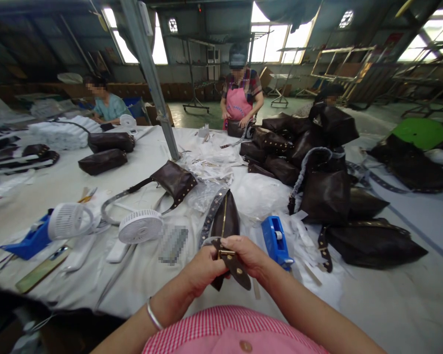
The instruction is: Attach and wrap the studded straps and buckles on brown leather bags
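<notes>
Both of my hands meet at the buckled end of a dark brown studded strap (239,273), close in front of me. My left hand (203,269) pinches it from the left, beside the gold buckle. From the other side my right hand (245,253) grips the strap, its thumb near the top of the buckle. The strap's rounded tip points down and right. Just beyond lies the brown handbag (227,216), its gold zipper running away from me. A plastic-wrapped part of the strap curves along the bag's left side.
A blue tape dispenser (275,241) stands right of the bag, and a heap of brown bags (295,142) lies behind it. To the left are a white fan (140,226), another bag (174,182) and a second blue dispenser (33,238). A metal post (151,78) rises from the table; co-workers are beyond.
</notes>
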A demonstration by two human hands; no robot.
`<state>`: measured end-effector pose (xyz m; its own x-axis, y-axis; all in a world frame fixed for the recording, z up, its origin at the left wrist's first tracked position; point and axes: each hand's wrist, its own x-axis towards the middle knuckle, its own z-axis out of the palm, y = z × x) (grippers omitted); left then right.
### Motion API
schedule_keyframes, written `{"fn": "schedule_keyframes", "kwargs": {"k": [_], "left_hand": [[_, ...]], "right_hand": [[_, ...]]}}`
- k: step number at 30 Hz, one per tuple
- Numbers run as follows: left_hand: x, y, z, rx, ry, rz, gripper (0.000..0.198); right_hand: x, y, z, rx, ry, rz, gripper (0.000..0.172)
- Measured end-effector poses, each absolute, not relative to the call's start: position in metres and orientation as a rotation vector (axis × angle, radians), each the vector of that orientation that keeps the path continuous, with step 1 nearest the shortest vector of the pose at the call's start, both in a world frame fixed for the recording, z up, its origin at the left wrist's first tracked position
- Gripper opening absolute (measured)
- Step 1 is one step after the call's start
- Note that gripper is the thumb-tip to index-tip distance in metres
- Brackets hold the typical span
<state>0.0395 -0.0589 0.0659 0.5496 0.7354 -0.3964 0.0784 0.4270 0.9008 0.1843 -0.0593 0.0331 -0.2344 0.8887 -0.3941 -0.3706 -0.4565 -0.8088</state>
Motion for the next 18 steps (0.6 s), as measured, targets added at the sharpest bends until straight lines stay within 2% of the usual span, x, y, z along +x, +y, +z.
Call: {"fn": "schedule_keyframes", "kwargs": {"k": [7,13,16,18], "left_hand": [[0.023,-0.052,0.071,1.426,0.846,0.416,0.012],[0.008,-0.046,0.077,1.528,0.764,0.332,0.009],[0.006,-0.052,0.073,1.517,0.792,0.411,0.006],[0.008,-0.057,0.071,1.454,0.836,0.502,0.012]], "right_hand": [[0.174,-0.029,0.031,-1.322,-0.653,1.404,0.032],[0.163,-0.028,0.029,-1.341,-0.726,1.398,0.028],[0.165,-0.032,0.033,-1.316,-0.728,1.411,0.031],[0.165,-0.033,0.032,-1.314,-0.692,1.425,0.032]]}}
